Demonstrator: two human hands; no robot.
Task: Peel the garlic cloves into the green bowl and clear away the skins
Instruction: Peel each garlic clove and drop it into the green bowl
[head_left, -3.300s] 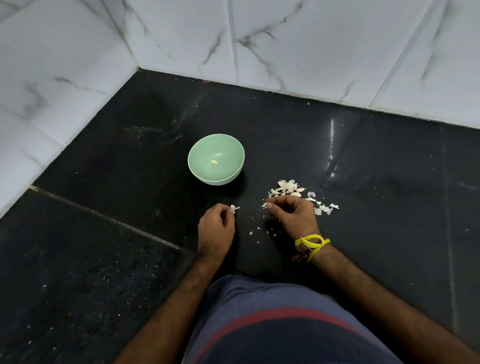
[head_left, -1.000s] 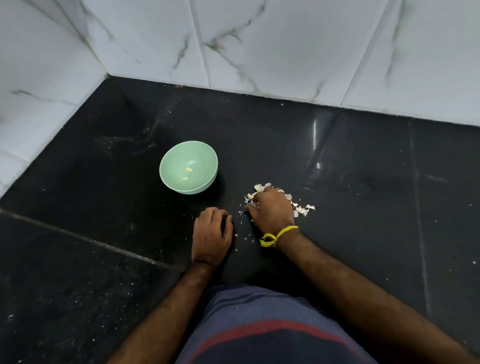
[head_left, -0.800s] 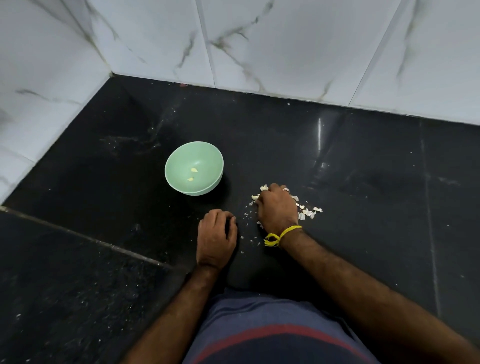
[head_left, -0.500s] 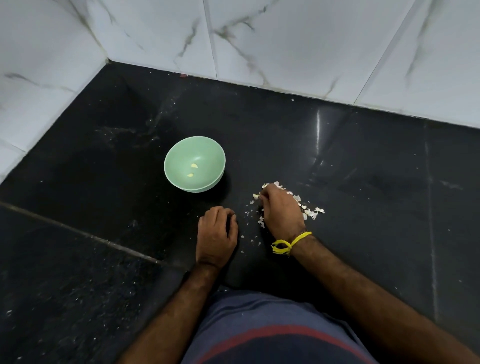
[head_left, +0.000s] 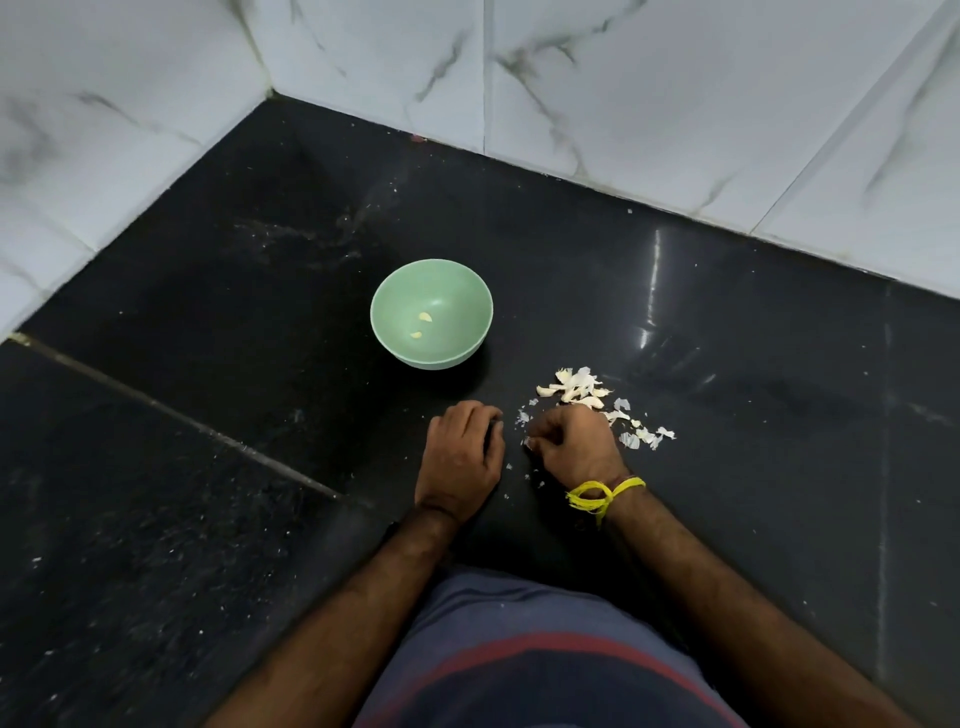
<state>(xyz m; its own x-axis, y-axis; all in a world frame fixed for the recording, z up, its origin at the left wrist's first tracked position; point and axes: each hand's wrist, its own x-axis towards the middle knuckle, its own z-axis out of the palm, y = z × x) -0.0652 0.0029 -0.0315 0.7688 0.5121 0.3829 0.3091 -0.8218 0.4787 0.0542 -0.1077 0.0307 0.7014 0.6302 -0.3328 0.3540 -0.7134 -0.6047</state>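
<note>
smooth round green bowl (head_left: 395, 291) holding two peeled garlic cloves (head_left: 421, 325), papery skins (head_left: 576, 387) on glossy black counter (head_left: 753, 364), left hand (head_left: 460, 457) curled with nothing visible in it, right hand (head_left: 574, 444) pinching a pale scrap

A green bowl (head_left: 431, 314) sat on a black stone floor (head_left: 208, 441) near a corner of white marbled wall tiles (head_left: 675, 93), holding two peeled garlic cloves (head_left: 421, 325). At the bowl's five o'clock lay a loose pile of garlic skins (head_left: 576, 387). Just below the pile, the right hand (head_left: 574, 444), a yellow thread (head_left: 597, 493) round its wrist, pinched something small and pale. The left hand (head_left: 462, 457) rested beside it, fingers curled.
</note>
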